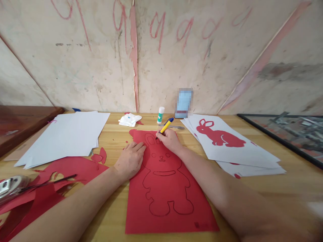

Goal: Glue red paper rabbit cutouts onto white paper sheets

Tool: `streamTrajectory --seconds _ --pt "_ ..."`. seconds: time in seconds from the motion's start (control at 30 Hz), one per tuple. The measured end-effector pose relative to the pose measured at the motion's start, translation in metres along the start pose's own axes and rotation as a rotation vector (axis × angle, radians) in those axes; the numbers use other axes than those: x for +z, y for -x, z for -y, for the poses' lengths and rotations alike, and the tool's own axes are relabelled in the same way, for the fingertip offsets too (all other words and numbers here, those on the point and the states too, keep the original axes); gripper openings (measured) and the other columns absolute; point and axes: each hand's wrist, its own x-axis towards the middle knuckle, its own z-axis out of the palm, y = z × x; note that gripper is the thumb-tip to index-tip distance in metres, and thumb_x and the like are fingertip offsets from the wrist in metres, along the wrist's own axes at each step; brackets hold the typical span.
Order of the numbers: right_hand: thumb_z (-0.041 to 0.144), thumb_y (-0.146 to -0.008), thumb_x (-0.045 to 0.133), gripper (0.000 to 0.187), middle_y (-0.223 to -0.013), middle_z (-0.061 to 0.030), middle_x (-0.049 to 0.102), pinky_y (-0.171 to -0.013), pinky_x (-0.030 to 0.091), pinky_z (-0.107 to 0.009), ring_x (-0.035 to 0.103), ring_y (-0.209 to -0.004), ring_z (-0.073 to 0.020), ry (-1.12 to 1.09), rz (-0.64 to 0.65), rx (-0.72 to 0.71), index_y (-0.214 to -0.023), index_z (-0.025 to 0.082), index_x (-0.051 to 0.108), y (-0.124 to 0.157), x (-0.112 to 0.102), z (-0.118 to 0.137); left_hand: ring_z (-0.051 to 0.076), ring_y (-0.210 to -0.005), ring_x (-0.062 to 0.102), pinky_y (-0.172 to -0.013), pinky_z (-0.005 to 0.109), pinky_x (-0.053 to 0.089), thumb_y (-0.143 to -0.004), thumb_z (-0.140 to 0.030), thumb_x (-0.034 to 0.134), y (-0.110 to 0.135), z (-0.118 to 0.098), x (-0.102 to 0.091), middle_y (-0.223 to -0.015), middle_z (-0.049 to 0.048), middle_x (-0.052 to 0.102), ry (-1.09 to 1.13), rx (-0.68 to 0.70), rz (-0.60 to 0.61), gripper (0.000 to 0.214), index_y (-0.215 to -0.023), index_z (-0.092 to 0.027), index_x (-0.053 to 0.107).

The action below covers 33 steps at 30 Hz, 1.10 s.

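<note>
A red paper sheet lies on the wooden table in front of me, with a rabbit outline drawn on it in dark line. My right hand is closed round a yellow and blue pen, whose tip touches the sheet at the rabbit's ear. My left hand lies flat, fingers stretched out, on the sheet's left edge beside the rabbit's head.
White sheets are stacked at the left, red paper offcuts and scissors at the near left. A glue stick, crumpled tissue and blurred card stand by the wall. White sheets with a red rabbit cutout lie right, beside a framed glass pane.
</note>
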Motion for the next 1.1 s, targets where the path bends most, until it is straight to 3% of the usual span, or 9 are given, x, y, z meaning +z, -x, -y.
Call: streamTrajectory --seconds 0.63,1.1 --pt "0.039 -0.074 0.053 0.017 -0.056 0.0037 0.050 -0.060 0.037 -0.028 0.052 -0.060 -0.0164 0.020 0.008 -0.006 -0.069 0.023 0.050 -0.0012 0.0002 -0.0020 0.027 -0.100 0.055 -0.091 0.044 0.048 -0.092 -0.011 0.038 0.0000 0.0014 0.0026 -0.115 0.0136 0.064 -0.007 0.011 -0.022 0.032 -0.111 -0.012 0.063" --pt "0.042 -0.075 0.053 0.019 -0.056 0.0039 0.049 -0.060 0.037 -0.028 0.051 -0.058 -0.0160 0.017 0.019 -0.010 -0.071 0.023 0.051 -0.0017 0.0001 -0.0017 0.028 -0.100 0.054 -0.090 0.044 0.048 -0.091 -0.012 0.039 0.0007 0.0016 0.0026 -0.115 0.0140 0.064 0.017 0.014 -0.035 0.034 -0.116 -0.012 0.062"
